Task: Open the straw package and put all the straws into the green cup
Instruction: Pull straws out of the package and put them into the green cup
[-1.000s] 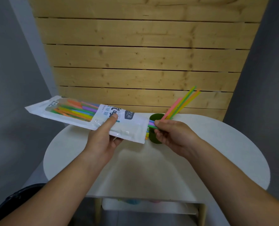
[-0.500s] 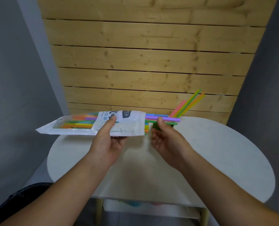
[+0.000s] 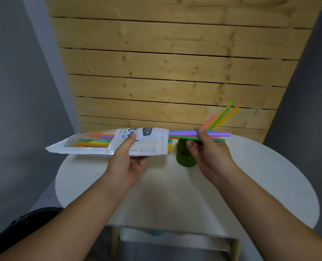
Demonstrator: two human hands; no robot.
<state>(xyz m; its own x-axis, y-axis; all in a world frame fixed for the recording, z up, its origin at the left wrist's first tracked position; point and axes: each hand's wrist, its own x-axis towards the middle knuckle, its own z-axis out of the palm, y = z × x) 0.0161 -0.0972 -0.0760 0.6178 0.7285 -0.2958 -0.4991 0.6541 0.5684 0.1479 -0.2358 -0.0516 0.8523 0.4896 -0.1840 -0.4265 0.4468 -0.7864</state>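
The package [image 3: 107,143] is already open and a few straws [image 3: 223,116] lean in the green cup [image 3: 183,154] on the bench [image 3: 250,176], while just above the cup the right hand [image 3: 205,149] pinches several more [image 3: 186,135] half out of the package, which the left hand [image 3: 127,159] grips, and many remain inside.

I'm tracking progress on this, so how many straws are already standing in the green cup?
4 visible: pink, green, orange and yellow straws, leaning up and right out of the green cup behind the right hand. The hand may hide others.
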